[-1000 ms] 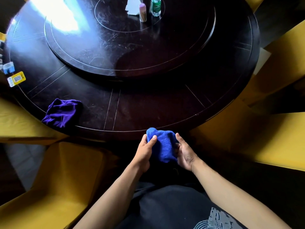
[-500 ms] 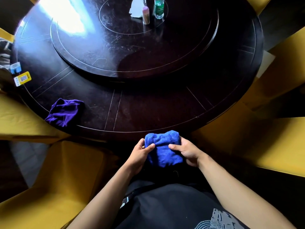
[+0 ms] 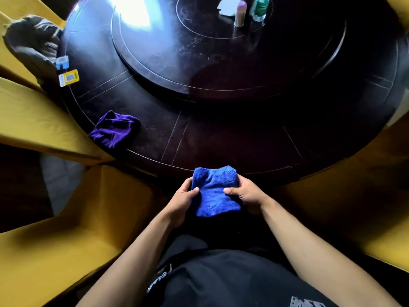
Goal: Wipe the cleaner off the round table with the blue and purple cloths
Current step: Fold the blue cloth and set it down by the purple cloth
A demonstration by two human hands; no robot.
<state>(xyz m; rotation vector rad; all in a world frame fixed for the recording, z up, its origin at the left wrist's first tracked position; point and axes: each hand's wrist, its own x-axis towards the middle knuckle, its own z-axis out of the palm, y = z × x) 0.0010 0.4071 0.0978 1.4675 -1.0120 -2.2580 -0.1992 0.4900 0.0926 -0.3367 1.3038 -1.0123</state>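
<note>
Both hands (image 3: 221,196) grip folded fuzzy blue cloth (image 3: 215,191) nr table edge (image 3: 276,171).

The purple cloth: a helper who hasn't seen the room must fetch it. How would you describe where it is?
Find the round dark table. On its outer ring, near the edge on the person's left, lies the purple cloth, crumpled and untouched. The blue cloth is held in both hands off the table.

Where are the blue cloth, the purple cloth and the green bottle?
blue cloth (image 3: 215,191), head view, middle of the folded towel held in both hands.
purple cloth (image 3: 114,129), head view, centre of the crumpled heap.
green bottle (image 3: 259,8), head view, its label.
</note>
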